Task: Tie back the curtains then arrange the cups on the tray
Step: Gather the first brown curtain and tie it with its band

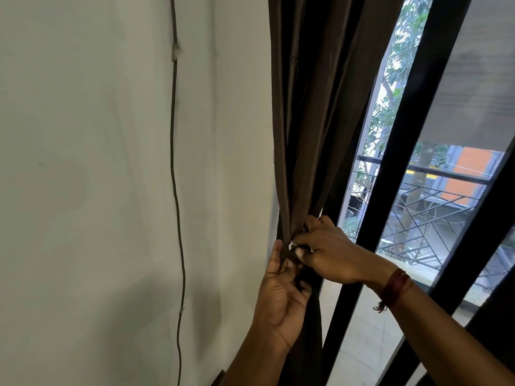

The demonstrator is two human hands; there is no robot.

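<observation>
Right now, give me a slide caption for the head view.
Beside the window, left hand and right hand grip the gathered curtain.

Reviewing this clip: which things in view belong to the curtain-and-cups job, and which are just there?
Part of the job:
- brown curtain, gathered into a bunch
- left hand and right hand, both gripping the curtain at the gather

Just there:
- wall cable
- white wall
- black window frame
- balcony railing outside
- red wrist thread
</observation>
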